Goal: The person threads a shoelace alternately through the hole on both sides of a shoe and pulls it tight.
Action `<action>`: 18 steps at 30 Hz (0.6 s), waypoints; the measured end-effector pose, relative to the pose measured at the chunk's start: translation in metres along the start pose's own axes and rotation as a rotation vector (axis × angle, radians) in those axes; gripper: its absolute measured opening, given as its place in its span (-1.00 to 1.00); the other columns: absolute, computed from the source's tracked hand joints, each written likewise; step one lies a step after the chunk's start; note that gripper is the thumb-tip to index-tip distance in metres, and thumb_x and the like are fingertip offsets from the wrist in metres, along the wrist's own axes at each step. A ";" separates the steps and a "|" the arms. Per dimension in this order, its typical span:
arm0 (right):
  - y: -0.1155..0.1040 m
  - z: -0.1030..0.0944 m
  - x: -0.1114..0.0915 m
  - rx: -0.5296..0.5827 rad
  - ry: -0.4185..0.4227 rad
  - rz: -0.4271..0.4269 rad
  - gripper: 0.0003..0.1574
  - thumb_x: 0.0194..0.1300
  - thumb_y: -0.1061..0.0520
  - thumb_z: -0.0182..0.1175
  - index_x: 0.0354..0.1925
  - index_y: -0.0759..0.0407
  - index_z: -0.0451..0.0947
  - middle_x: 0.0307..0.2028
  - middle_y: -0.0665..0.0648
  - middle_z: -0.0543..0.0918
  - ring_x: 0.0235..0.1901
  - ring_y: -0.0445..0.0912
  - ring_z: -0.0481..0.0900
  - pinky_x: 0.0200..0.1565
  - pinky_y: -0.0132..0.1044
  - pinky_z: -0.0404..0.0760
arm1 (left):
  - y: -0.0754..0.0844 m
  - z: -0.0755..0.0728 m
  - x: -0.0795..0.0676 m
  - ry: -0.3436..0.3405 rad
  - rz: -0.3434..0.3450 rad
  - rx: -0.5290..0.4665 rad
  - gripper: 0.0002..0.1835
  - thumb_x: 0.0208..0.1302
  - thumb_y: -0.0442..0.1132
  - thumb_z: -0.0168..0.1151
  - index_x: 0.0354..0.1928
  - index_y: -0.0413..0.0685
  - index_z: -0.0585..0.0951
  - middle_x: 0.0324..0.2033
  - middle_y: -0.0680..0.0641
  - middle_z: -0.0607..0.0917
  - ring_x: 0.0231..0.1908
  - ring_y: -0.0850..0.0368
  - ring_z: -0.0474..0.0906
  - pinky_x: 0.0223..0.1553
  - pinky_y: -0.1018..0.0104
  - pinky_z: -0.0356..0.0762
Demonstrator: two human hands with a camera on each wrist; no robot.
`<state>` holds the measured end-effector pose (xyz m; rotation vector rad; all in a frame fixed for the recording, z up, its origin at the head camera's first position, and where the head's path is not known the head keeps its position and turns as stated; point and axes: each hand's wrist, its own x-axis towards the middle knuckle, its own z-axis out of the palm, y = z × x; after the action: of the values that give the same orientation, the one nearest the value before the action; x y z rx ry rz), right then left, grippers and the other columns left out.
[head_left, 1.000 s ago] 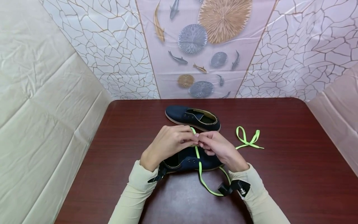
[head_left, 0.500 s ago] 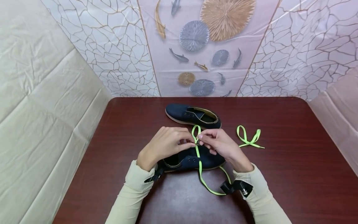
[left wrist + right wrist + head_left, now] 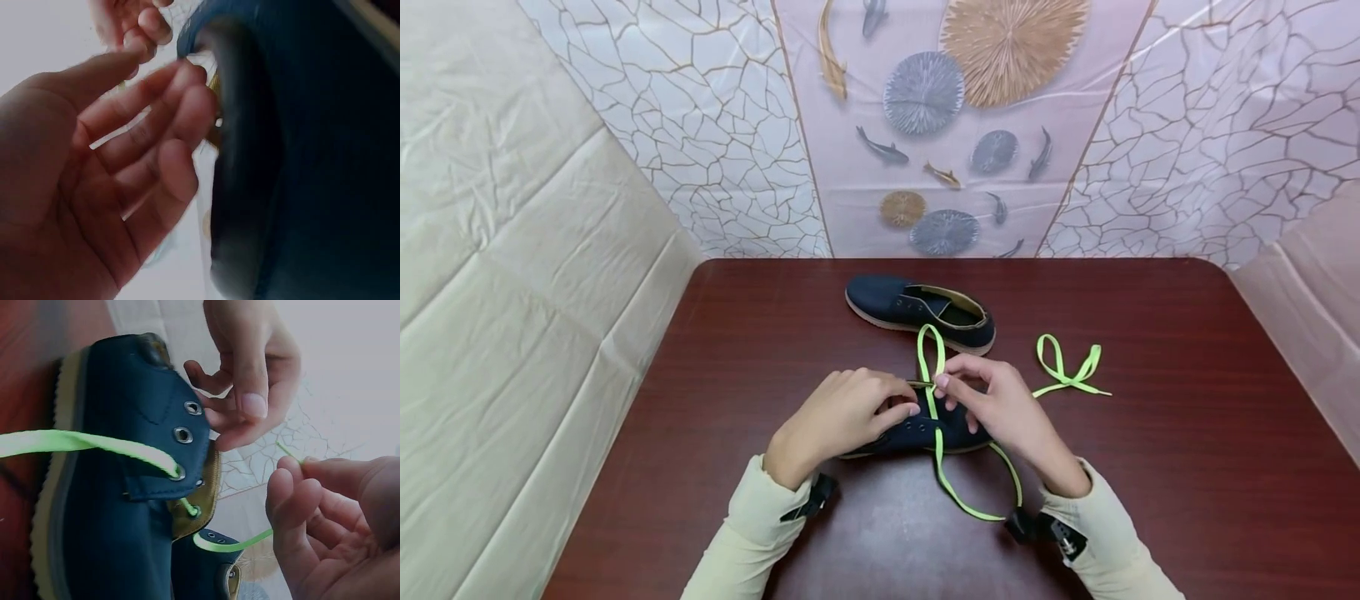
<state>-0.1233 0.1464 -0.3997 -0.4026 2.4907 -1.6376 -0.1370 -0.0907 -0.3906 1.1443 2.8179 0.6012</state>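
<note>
A navy blue shoe (image 3: 961, 435) lies under both hands, with a neon green shoelace (image 3: 81, 441) running through one front eyelet and the tongue. My right hand (image 3: 1003, 412) pinches the shoelace's tip between thumb and index finger, as the right wrist view shows. From there the shoelace rises in a loop (image 3: 930, 333) above the shoe. My left hand (image 3: 846, 417) is beside the eyelet flap (image 3: 187, 434), its fingers loosely bent and close to the shoe's edge. Its thumb stands apart from the flap. Whether those fingers touch the shoe is hard to tell.
Behind the hands, a second navy shoe (image 3: 880, 298) sits on the dark red table (image 3: 1172, 467), without a lace. At the right lies a looped stretch of green shoelace (image 3: 1067, 379). A patterned cloth backdrop (image 3: 730, 133) stands along the table's back edge.
The shoelace loop has grown taller above the shoe. My left hand has drawn back from the lace, slightly down and left. My right hand keeps hold of the lace end.
</note>
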 end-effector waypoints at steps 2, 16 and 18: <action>0.000 0.004 -0.005 -0.040 0.027 -0.029 -0.87 0.51 0.14 0.30 -0.13 0.19 0.71 -0.46 0.08 0.69 -0.71 -0.01 0.51 -0.60 -0.18 0.59 | 0.003 0.003 -0.003 -0.004 -0.037 -0.013 -0.80 0.55 -0.01 0.27 -0.06 0.16 0.81 -0.22 0.22 0.80 -0.35 0.35 0.65 -0.33 0.29 0.61; 0.023 0.023 -0.028 -0.085 0.162 -0.173 -0.96 0.41 0.21 0.40 -0.18 0.09 0.74 -0.33 0.01 0.79 -0.72 -0.18 0.54 -0.61 -0.30 0.58 | 0.010 0.032 -0.015 0.057 -0.234 -0.221 -0.86 0.50 -0.05 0.33 -0.12 0.16 0.81 -0.43 0.30 0.71 -0.40 0.46 0.57 -0.28 0.34 0.55; 0.027 0.024 -0.029 -0.135 0.174 -0.228 -0.89 0.37 0.24 0.43 -0.19 0.03 0.75 -0.31 -0.07 0.79 -0.62 -0.24 0.57 -0.56 -0.35 0.59 | 0.012 0.037 -0.016 0.082 -0.256 -0.203 -0.86 0.50 -0.03 0.33 -0.13 0.20 0.81 -0.44 0.31 0.70 -0.43 0.43 0.55 -0.32 0.33 0.52</action>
<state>-0.0929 0.1437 -0.4350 -0.6045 2.7850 -1.6517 -0.1107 -0.0812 -0.4220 0.7273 2.8223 0.9025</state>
